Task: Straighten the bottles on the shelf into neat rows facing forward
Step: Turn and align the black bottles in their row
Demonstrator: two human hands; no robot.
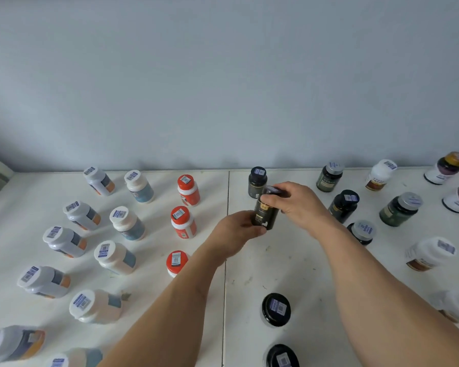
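Just in front of the rear black bottle (pixel 257 181) by the wall, I clamped my left hand (pixel 236 231) and right hand (pixel 294 202) around a dark bottle (pixel 266 211), apparently turning its label forward to align its row.

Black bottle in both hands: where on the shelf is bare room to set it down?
Bare shelf lies under the black bottle, between the rear black bottle and the near black-capped bottle. Left, the red bottles and white rows are crowded; right, the dark green bottles cluster.
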